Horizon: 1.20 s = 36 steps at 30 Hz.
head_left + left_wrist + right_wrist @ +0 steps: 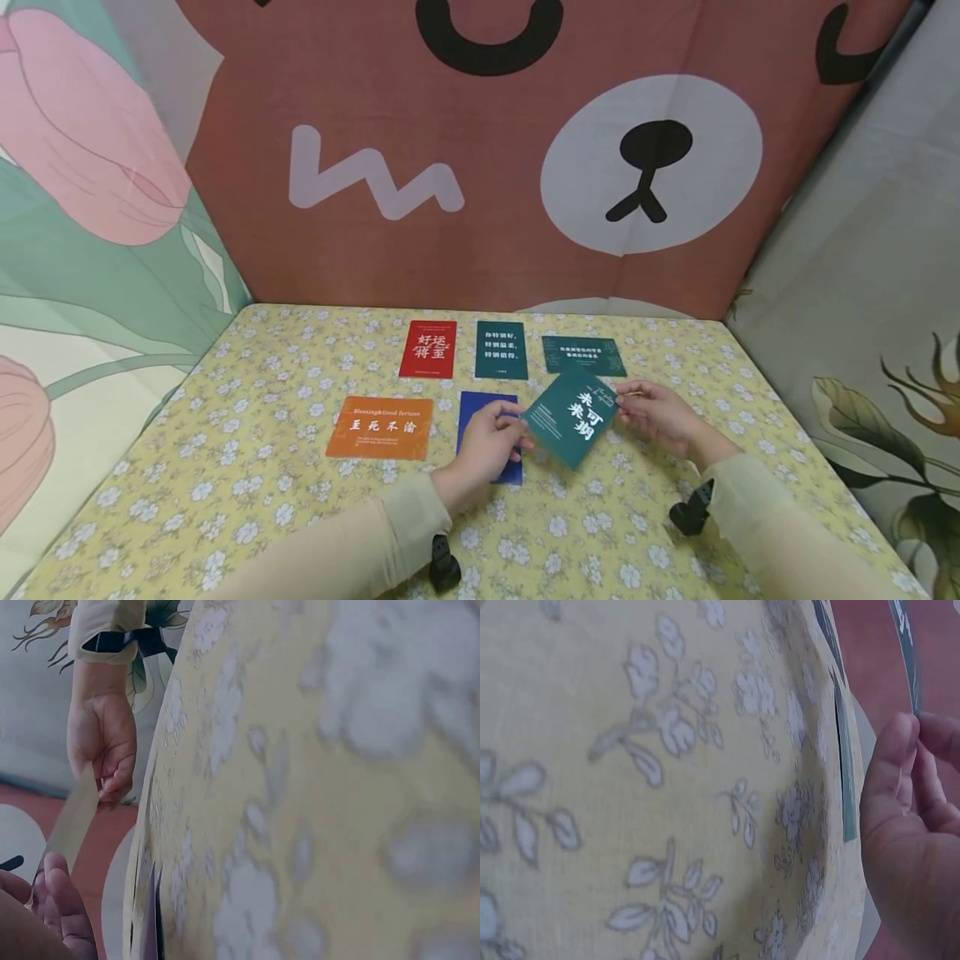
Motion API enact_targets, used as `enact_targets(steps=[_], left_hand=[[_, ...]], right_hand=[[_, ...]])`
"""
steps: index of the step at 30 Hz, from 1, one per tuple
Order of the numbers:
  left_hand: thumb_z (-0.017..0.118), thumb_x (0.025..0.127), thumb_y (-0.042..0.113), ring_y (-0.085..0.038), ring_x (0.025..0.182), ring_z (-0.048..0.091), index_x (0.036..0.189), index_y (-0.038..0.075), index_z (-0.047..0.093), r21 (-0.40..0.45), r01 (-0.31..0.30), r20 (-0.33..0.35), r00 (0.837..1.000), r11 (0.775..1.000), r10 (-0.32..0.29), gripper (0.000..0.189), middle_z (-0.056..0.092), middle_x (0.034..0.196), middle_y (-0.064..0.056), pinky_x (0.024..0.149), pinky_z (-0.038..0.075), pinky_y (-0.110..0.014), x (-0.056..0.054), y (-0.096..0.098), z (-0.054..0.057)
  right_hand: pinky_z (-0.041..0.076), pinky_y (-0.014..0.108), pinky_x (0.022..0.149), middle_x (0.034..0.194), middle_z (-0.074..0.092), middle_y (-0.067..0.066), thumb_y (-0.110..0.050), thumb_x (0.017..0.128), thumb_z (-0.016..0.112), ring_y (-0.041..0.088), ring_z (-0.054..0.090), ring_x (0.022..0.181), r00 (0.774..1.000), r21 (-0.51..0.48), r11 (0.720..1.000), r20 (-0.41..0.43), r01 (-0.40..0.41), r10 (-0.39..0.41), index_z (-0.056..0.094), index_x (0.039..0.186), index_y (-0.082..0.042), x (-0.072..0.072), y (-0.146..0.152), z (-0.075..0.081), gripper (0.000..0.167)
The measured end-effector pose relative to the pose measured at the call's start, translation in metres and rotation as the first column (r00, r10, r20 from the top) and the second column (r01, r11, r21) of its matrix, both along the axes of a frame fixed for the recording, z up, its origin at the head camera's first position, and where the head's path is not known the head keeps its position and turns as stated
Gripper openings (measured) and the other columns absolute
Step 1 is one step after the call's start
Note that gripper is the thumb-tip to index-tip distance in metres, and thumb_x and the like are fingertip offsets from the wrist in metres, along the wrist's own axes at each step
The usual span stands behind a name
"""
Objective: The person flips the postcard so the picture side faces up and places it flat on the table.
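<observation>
A dark green card (562, 425) with white Chinese characters is held tilted above the table between both hands. My right hand (663, 417) pinches its upper right corner; the right wrist view shows thumb and finger on the card's edge (907, 652). On the opposite edge, the fingers of my left hand (486, 442) hold the card. Its pale back (71, 817) faces the left wrist view. Beneath the left hand lies a blue card (474, 406), partly covered by it. Just behind the held card, a landscape green card (583, 354) lies on the cloth, slightly overlapped in the head view.
A red card (427, 350) and an upright green card (502, 350) lie in the back row. Left of the blue card is an orange card (380, 429). The table has a yellow floral cloth (247, 467); printed fabric (487, 250) hangs behind and at both sides.
</observation>
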<state>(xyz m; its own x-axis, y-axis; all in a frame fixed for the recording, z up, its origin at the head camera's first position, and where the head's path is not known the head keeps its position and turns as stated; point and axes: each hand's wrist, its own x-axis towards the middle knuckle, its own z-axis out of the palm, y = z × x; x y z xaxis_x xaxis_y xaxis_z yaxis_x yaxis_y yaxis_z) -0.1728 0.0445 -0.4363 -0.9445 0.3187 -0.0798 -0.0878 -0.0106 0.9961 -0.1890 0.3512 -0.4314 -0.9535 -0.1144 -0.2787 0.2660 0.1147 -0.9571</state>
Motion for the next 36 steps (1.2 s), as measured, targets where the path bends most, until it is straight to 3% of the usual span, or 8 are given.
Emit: enact_targets(steps=[5, 14, 22, 29, 36], left_hand=[[0.055, 0.105, 0.003, -0.021, 0.079, 0.071, 0.132, -0.001, 0.062, 0.045, 0.035, 0.081, 0.996, 0.998, -0.039, 0.029, 0.072, 0.091, -0.008, 0.063, 0.055, -0.029, 0.003, 0.005, 0.0], [0.059, 0.099, -0.002, -0.015, 0.069, 0.068, 0.118, -0.001, 0.063, 0.065, 0.035, 0.113, 0.993, 0.997, -0.042, 0.019, 0.074, 0.091, -0.013, 0.058, 0.05, -0.026, 0.006, 0.014, -0.003], [0.064, 0.099, 0.004, -0.017, 0.077, 0.069, 0.132, -0.001, 0.06, 0.027, 0.124, 0.176, 0.976, 0.992, -0.127, 0.033, 0.074, 0.101, -0.012, 0.063, 0.055, -0.027, 0.014, 0.014, -0.003], [0.062, 0.097, 0.003, -0.02, 0.085, 0.071, 0.138, -0.003, 0.056, 0.028, 0.232, 0.23, 0.945, 0.972, -0.232, 0.042, 0.073, 0.11, -0.011, 0.069, 0.058, -0.031, 0.018, 0.016, -0.002], [0.064, 0.097, 0.004, -0.016, 0.079, 0.069, 0.13, -0.008, 0.061, 0.033, 0.34, 0.315, 0.889, 0.94, -0.333, 0.036, 0.072, 0.102, -0.016, 0.069, 0.06, -0.03, 0.027, 0.02, 0.004]], right_hand=[[0.058, 0.027, 0.082, 0.102, 0.063, 0.004, -0.001, 0.107, 0.051, 0.012, 0.067, 0.089, 1.0, -0.018, 1.0, 0.001, 0.019, -0.019, 0.059, 0.117, 0.002, -0.002, 0.004, 0.001, 0.013], [0.057, 0.028, 0.081, 0.101, 0.063, 0.003, -0.003, 0.107, 0.053, 0.012, 0.065, 0.088, 1.0, -0.019, 1.0, -0.007, 0.006, -0.007, 0.058, 0.119, -0.003, -0.001, 0.011, -0.002, 0.013], [0.058, 0.03, 0.08, 0.102, 0.062, 0.005, -0.005, 0.106, 0.055, 0.014, 0.064, 0.089, 0.999, 0.134, 0.99, -0.001, 0.045, -0.045, 0.058, 0.12, 0.002, -0.003, 0.012, 0.001, 0.016], [0.053, 0.037, 0.073, 0.1, 0.059, 0.01, -0.009, 0.107, 0.054, 0.02, 0.057, 0.083, 1.0, 0.287, 0.958, -0.003, 0.002, -0.002, 0.052, 0.126, 0.007, -0.003, 0.012, 0.007, 0.025], [0.055, 0.042, 0.078, 0.107, 0.064, 0.016, -0.012, 0.106, 0.056, 0.024, 0.063, 0.089, 0.998, 0.488, 0.873, -0.056, -0.002, 0.034, 0.058, 0.12, 0.008, -0.003, 0.002, 0.011, 0.024]])
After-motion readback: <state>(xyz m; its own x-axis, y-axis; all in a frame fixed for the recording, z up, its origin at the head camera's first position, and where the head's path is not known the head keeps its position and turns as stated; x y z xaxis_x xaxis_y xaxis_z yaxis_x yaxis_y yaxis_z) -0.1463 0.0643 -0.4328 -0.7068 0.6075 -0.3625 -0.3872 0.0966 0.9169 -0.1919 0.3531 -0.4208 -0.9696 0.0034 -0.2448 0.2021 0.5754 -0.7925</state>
